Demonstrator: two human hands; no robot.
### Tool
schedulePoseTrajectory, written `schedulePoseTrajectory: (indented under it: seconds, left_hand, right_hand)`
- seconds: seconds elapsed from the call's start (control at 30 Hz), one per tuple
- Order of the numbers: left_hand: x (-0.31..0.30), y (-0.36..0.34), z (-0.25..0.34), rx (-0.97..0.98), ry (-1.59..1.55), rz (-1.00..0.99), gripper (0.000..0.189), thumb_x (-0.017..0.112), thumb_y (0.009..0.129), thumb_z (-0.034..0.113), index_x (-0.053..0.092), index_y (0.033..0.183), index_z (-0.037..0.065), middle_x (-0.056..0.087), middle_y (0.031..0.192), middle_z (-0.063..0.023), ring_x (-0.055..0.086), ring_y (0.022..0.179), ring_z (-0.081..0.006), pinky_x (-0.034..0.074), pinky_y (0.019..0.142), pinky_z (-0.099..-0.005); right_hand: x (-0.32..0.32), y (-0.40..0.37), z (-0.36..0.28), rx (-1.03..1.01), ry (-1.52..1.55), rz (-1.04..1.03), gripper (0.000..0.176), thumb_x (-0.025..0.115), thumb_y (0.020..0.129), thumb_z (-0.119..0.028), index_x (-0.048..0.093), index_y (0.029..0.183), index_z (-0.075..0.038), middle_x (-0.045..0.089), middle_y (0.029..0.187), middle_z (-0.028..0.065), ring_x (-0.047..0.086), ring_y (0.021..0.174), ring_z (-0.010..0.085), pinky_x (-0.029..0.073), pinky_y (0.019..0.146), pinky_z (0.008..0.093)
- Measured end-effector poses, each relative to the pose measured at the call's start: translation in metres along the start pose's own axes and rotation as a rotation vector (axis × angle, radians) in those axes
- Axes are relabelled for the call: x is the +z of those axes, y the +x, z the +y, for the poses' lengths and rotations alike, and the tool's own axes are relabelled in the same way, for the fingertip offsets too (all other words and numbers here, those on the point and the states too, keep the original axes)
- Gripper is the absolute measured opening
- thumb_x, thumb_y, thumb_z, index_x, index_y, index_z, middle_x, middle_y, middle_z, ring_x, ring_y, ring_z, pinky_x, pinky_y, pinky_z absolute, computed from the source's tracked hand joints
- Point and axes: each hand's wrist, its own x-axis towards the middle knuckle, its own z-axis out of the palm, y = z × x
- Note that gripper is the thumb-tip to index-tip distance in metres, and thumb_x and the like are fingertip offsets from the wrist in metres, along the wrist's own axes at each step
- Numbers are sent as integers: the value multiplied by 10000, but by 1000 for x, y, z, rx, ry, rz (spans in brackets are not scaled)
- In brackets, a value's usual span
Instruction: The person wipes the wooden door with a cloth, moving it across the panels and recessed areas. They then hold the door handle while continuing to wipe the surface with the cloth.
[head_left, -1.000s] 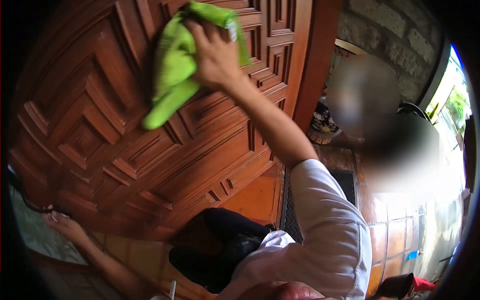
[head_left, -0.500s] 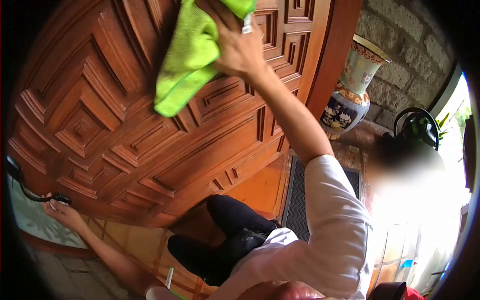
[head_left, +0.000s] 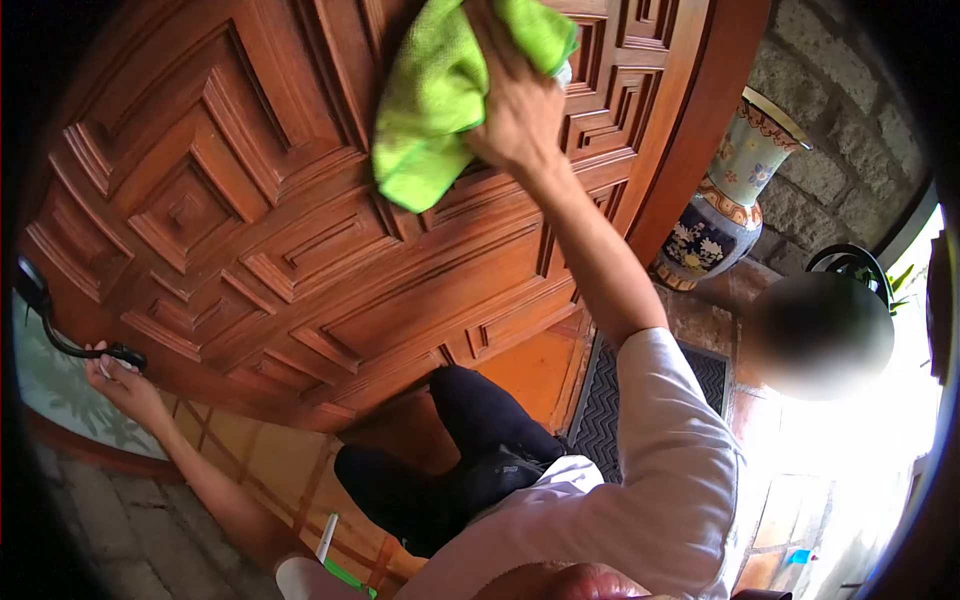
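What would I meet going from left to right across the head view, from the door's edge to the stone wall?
left hand gripping the black door handle → green cloth pressed to the carved door by the right hand → vase

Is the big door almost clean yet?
Hard to tell what's done: the door shows no clear wiped patch. Right hand presses the green cloth on its upper panels; left hand grips the black handle. Lower panels below the cloth may be left to wipe.
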Motion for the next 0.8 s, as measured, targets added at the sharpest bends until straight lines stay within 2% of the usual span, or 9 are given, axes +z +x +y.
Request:
schedulePoseTrajectory:
  seconds: [0.07,0.13,0.23,0.33,0.37,0.47,0.63,0.73,0.8]
  left_hand:
    - [-2,3,-8,92,19,-42,466,419,1100,326,435,1420,-12,593,1290,-49,585,978,-150,460,707,-238]
    - [0,2,-12,81,39,-32,476,422,1099,335,434,1419,-17,593,1290,-58,584,977,-151,464,709,-244]
    - [4,3,-13,105,78,-8,504,419,1097,365,418,1431,-13,589,1309,-83,589,1030,-184,486,761,-277]
    - [3,1,-12,86,72,-7,519,417,1098,378,402,1445,-6,586,1328,-105,596,1089,-213,506,811,-302]
    - [3,2,-11,54,45,-27,514,422,1098,370,400,1445,-9,586,1329,-110,596,1095,-210,508,810,-300]
    - [3,3,-19,116,6,-8,474,442,1092,307,423,1426,-29,595,1285,-113,610,1085,-203,525,799,-267]
    - [3,0,-6,105,27,-6,465,448,1091,282,405,1432,-32,599,1275,-116,608,1061,-205,531,781,-276]
    - [8,4,-15,179,34,14,452,444,1091,264,398,1420,-42,601,1273,-117,612,1047,-204,532,761,-276]
    - [5,2,-18,201,51,14,442,440,1090,260,402,1404,-49,601,1275,-118,618,1025,-196,527,743,-270]
  right_hand:
    - [22,3,26,-299,152,421,768,600,868,-329,352,1567,-131,393,1557,220,462,1327,385,396,1090,502]
    - [29,-10,24,-315,-66,492,655,605,903,-318,442,1465,-24,550,1391,182,578,1193,356,462,1054,461]
    - [67,-70,38,-211,68,357,852,655,812,-291,336,1557,-28,348,1601,210,290,1500,384,256,1209,512]
    - [66,-83,82,-345,-211,446,758,735,796,-378,502,1496,-207,617,1366,158,582,1257,277,496,1022,473]
    - [50,-72,91,-415,-229,498,681,752,783,-410,577,1432,-298,728,1153,76,688,987,162,574,799,381]
    - [23,-64,99,-468,-308,434,602,721,788,-359,631,1382,-326,753,930,-1,679,654,142,515,592,301]
    - [49,-62,111,-529,-153,608,523,783,723,-304,738,1235,-207,735,1156,72,667,1084,259,509,931,402]
    - [59,-62,113,-248,5,684,547,799,780,-267,689,1285,-88,672,1307,130,517,1324,335,372,1109,467]
    - [53,-55,107,-261,-184,727,581,752,826,-230,601,1348,-24,653,1305,202,656,1151,383,517,963,466]
